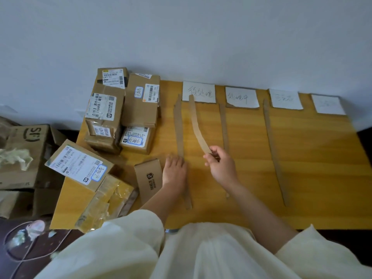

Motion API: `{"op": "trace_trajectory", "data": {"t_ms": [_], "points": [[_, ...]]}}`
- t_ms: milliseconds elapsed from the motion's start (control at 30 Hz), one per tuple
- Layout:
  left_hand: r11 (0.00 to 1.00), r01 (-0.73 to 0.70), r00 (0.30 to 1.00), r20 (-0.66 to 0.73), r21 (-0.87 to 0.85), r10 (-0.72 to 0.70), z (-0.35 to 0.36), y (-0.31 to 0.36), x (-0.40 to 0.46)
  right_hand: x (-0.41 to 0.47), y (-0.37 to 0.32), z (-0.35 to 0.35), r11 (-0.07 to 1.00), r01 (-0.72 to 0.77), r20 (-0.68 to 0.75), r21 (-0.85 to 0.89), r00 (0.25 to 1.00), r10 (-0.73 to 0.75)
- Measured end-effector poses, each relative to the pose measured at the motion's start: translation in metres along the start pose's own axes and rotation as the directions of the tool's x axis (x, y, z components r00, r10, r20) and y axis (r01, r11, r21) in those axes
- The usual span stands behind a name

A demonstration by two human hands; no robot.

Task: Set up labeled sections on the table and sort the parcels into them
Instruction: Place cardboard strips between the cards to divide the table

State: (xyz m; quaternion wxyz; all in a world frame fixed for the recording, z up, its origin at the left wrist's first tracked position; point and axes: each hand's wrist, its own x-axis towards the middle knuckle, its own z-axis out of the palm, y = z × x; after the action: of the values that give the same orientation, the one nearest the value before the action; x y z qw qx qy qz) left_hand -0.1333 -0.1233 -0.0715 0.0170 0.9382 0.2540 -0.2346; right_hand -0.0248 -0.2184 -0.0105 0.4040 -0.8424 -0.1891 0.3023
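My right hand pinches the near end of a curved cardboard strip, held tilted above the yellow table. My left hand lies flat, fingers apart, on the near part of a cardboard strip lying on the table. Two more strips lie as dividers further right. Several white paper labels with handwriting, the first and second among them, line the far edge. Cardboard parcels are stacked at the table's left, with one at the near left corner.
A small flat box lies beside my left hand. A taped yellowish parcel sits at the near left edge. Open cartons stand on the floor to the left. A pale wall rises right behind the table.
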Motion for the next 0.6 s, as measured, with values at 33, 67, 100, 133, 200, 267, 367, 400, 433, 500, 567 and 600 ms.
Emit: {"op": "trace_trajectory", "data": {"t_ms": [33, 67, 100, 133, 200, 267, 367, 400, 433, 500, 567, 600], "points": [[1.000, 0.001, 1.000, 0.012, 0.012, -0.001, 0.001, 0.000, -0.001, -0.001, 0.002, -0.002, 1.000, -0.005, -0.003, 0.015, 1.000, 0.005], [1.000, 0.005, 1.000, 0.019, 0.018, -0.005, 0.002, 0.000, -0.002, -0.002, 0.004, -0.005, 1.000, -0.006, -0.009, 0.028, 1.000, 0.006], [1.000, 0.012, 1.000, 0.020, 0.020, -0.012, 0.003, -0.001, -0.003, -0.003, 0.005, -0.007, 0.999, -0.003, -0.013, 0.036, 1.000, 0.003], [1.000, 0.017, 1.000, 0.019, 0.023, -0.017, 0.003, -0.001, -0.004, -0.004, 0.006, -0.009, 0.999, 0.000, -0.015, 0.041, 1.000, 0.001], [0.999, 0.021, 0.999, 0.025, 0.044, -0.022, 0.000, -0.001, -0.006, -0.005, 0.008, -0.013, 0.999, -0.004, -0.017, 0.048, 1.000, 0.004], [0.997, 0.023, 0.999, 0.040, 0.069, -0.026, -0.004, -0.001, -0.007, -0.006, 0.010, -0.017, 0.998, -0.015, -0.020, 0.063, 1.000, 0.016], [0.996, 0.042, 0.997, 0.061, 0.072, -0.047, -0.007, 0.000, -0.007, -0.009, 0.012, -0.024, 0.994, -0.021, -0.032, 0.107, 0.999, 0.025], [0.996, 0.050, 0.997, 0.057, 0.071, -0.054, -0.008, 0.001, -0.008, -0.009, 0.013, -0.028, 0.992, -0.026, -0.037, 0.120, 0.999, 0.030], [0.996, 0.060, 0.997, 0.044, 0.060, -0.063, -0.009, 0.002, -0.008, -0.010, 0.015, -0.031, 0.991, -0.035, -0.041, 0.128, 0.998, 0.041], [0.997, 0.079, 0.997, -0.009, 0.003, -0.079, -0.011, 0.005, -0.007, -0.010, 0.020, -0.040, 0.989, -0.048, -0.053, 0.139, 0.997, 0.055], [0.994, 0.084, 0.995, -0.052, -0.069, -0.088, -0.017, 0.012, -0.005, -0.009, 0.026, -0.052, 0.987, -0.048, -0.068, 0.153, 0.996, 0.059], [0.990, 0.084, 0.993, -0.069, -0.112, -0.092, -0.020, 0.016, -0.004, -0.009, 0.029, -0.059, 0.986, -0.045, -0.078, 0.163, 0.995, 0.059]]}}
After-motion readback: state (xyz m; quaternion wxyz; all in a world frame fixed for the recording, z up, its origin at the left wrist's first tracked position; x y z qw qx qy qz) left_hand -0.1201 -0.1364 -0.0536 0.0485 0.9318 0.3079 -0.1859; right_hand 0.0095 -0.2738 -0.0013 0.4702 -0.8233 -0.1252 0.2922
